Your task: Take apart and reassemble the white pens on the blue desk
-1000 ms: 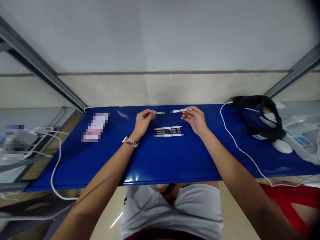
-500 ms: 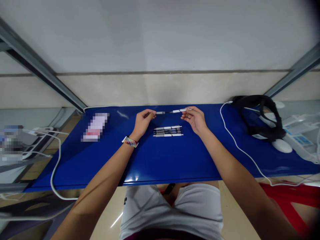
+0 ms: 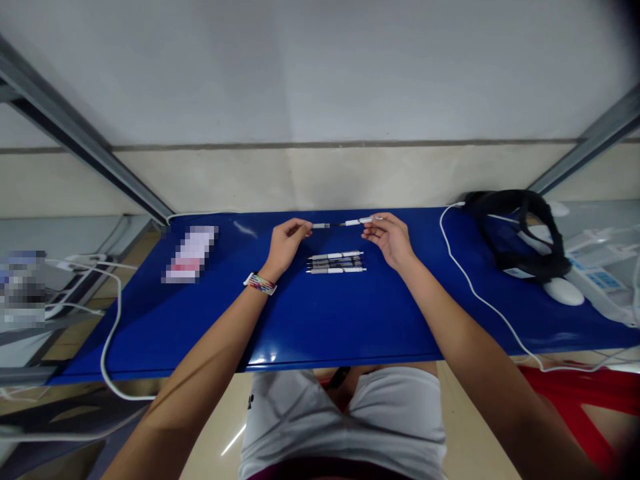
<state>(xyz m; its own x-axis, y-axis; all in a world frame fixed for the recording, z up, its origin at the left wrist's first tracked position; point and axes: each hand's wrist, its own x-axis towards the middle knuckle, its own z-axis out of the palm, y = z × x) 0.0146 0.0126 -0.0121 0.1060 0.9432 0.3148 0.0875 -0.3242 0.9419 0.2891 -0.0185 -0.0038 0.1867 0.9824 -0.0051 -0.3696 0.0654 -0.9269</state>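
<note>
Head view: left hand [image 3: 287,245] and right hand [image 3: 393,241] unmoved, fingers [image 3: 303,231] still pinching grey grip [image 3: 321,226] and white barrel [image 3: 353,223].

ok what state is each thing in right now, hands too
Slim grey-and-white pen: in two parts, dark slender core exposed between
Left hand: pinching the pen's grey end
Right hand: pinching its white end
Row of grey-and-white pens: lying side by side
Glossy blue tabletop: flat
Black strapped headset: resting at right
Thin white cable: loosely curved
Multicoloured wristband: worn, left wrist
</note>
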